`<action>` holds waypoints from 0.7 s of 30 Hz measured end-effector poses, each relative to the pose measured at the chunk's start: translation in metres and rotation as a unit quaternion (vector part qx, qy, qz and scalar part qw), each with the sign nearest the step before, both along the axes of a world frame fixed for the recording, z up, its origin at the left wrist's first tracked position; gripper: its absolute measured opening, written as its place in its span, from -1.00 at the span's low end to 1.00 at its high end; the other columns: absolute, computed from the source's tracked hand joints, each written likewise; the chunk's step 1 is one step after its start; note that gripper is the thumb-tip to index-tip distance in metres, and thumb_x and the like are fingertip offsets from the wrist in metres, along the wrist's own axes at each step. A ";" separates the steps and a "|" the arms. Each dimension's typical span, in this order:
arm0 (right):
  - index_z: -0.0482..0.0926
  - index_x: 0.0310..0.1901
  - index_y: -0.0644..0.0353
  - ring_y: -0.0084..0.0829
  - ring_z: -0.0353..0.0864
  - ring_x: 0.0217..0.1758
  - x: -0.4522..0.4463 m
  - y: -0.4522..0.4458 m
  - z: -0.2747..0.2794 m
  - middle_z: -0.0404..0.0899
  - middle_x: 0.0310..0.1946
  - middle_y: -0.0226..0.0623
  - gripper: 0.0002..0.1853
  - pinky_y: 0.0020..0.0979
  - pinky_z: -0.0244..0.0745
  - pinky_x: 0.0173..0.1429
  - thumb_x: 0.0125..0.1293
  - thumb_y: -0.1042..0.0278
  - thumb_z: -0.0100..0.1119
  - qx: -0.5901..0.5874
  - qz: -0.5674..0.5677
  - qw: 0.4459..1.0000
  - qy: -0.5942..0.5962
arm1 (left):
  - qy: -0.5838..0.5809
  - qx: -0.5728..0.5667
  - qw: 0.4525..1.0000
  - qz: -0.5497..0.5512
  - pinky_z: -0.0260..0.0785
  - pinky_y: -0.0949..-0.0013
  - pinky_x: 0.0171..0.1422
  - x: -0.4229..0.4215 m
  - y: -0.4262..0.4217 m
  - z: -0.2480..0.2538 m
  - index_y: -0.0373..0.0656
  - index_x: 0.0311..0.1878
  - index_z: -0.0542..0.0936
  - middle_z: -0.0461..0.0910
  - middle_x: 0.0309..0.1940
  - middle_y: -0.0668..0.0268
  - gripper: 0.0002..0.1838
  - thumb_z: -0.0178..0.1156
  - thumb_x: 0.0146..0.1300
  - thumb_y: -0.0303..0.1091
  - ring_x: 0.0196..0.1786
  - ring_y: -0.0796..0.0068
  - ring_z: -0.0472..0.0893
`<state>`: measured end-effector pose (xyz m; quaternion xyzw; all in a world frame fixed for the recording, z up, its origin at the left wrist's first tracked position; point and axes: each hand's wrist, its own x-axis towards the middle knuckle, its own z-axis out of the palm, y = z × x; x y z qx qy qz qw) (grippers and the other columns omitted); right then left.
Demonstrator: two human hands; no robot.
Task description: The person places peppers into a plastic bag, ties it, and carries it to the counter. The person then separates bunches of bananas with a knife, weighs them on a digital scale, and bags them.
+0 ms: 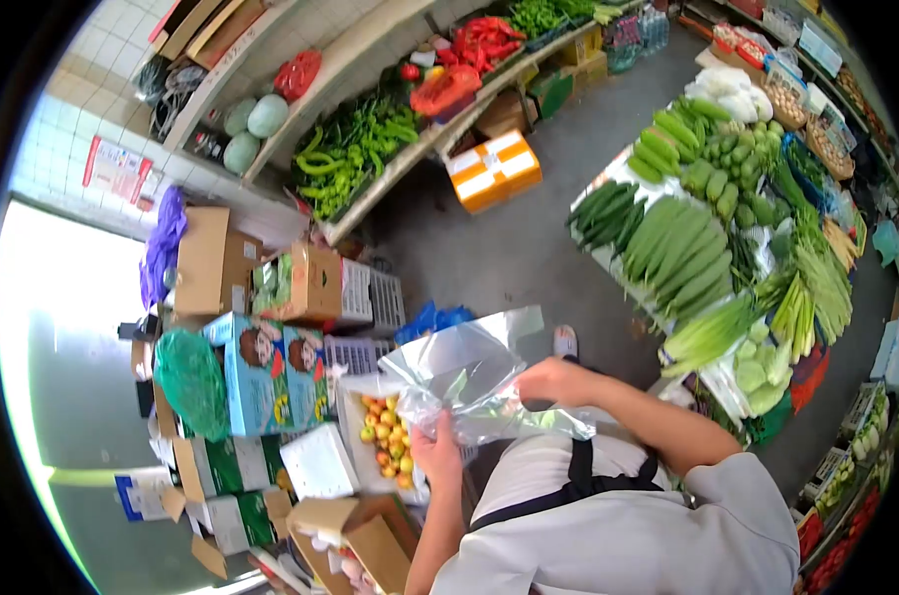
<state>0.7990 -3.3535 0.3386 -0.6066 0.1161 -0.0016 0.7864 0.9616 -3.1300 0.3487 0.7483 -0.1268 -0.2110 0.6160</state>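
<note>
Pale grey cloth of a short-sleeved shirt (618,540), crossed by a black strap (581,464), is seen closest. Beyond it, a shiny, clear plastic bag (469,362) is held up in mid-air by both hands. By the left hand (436,453), nearly closed, its lower left part is gripped, thumb raised against the film; the fingertips are hidden. By the right hand (555,383), with fingers curled in, its right side is pinched. Whether its mouth is parted cannot be told. The bag looks very light, limp and slippery, and its thin film could be torn by a sharp pull; it is probably best grasped by the rim, with dry fingertips.

Just beside the left hand, red-and-yellow round fruit (386,436) is heaped within the right edge of a white, straight-sided box (355,428). Near that box's lower edge, an open brown cardboard carton (322,516) is set. Farther off, long green ridged vegetables (675,253) are laid along the near edge of a pale-topped stand (618,170).
</note>
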 end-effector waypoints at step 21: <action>0.66 -0.16 0.33 -0.61 0.66 -0.30 0.288 -0.468 0.022 0.74 -0.32 -0.28 -0.88 -0.54 0.55 -0.22 0.37 0.46 0.33 0.010 -0.237 0.961 0.142 | 0.153 0.039 0.923 -0.351 0.52 0.43 0.03 0.301 -0.591 0.034 -0.29 0.06 0.63 0.71 -0.16 0.25 -0.63 0.38 0.36 -0.22 -0.12 0.53 0.68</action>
